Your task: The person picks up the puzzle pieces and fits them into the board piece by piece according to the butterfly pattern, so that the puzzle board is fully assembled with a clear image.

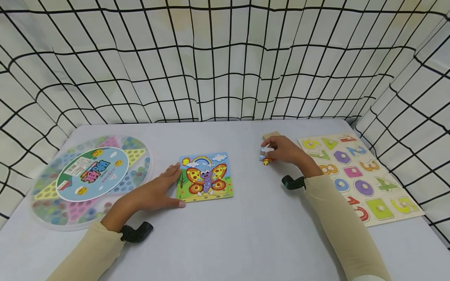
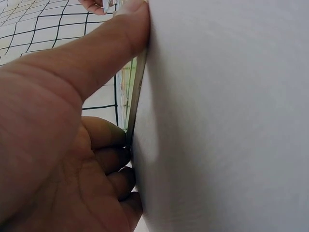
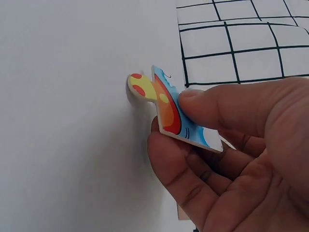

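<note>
A square butterfly picture puzzle [image 1: 207, 175] lies flat on the table. My left hand [image 1: 154, 191] rests at its left side, with the fingers at the left edge and the thumb at the near left corner. In the left wrist view the thumb and fingertips touch the thin board edge [image 2: 137, 92]. Farther right, my right hand [image 1: 284, 149] pinches a jigsaw piece [image 3: 169, 113] between thumb and fingers. The piece is tilted, printed blue and orange-red, and has a yellow knob with red spots. My fingers hide part of it.
Just beyond the right hand lies a plain tan piece [image 1: 271, 135]. On the left is a round marble board game [image 1: 142, 171] with a blue label. A wooden number and shape board [image 1: 355, 160] lies on the right. Black netting [image 1: 228, 74] over white cloth encloses the table.
</note>
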`<state>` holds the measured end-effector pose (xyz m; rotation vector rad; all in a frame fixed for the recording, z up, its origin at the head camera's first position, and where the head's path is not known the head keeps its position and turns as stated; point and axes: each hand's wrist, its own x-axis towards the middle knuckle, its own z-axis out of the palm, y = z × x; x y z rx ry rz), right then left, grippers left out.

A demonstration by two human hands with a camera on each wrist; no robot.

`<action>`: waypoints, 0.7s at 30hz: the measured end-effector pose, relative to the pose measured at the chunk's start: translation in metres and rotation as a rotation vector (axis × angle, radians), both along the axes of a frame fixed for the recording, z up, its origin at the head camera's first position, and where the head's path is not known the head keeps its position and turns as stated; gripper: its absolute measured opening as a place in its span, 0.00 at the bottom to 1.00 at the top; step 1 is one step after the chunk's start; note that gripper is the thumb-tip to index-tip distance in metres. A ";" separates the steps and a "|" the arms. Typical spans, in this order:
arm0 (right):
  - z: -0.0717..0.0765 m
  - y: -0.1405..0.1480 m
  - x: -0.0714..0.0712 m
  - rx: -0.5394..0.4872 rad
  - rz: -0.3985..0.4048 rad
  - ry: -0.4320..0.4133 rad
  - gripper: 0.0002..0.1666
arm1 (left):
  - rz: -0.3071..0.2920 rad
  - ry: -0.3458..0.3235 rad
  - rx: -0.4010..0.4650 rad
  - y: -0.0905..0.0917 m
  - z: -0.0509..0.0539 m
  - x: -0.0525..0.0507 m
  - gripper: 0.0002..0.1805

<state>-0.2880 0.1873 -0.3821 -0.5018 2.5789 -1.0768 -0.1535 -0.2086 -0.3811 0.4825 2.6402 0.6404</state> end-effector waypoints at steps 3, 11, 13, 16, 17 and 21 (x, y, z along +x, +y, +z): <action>-0.001 -0.005 0.000 -0.010 0.010 0.023 0.16 | 0.000 -0.001 -0.003 0.000 0.000 0.000 0.60; 0.000 -0.017 0.001 -0.015 0.047 0.072 0.17 | 0.017 -0.013 -0.012 0.001 0.000 -0.001 0.61; 0.000 -0.020 0.001 -0.021 0.041 0.072 0.17 | 0.019 -0.012 -0.012 0.001 0.000 0.000 0.60; 0.001 -0.026 0.001 -0.040 0.031 0.065 0.16 | 0.021 -0.012 -0.013 0.000 0.000 0.000 0.60; 0.000 -0.028 0.001 -0.042 0.029 0.065 0.16 | 0.022 -0.013 -0.014 0.000 0.000 0.000 0.60; 0.001 -0.036 0.002 -0.085 0.018 0.059 0.15 | 0.020 -0.012 -0.004 0.000 0.000 0.000 0.60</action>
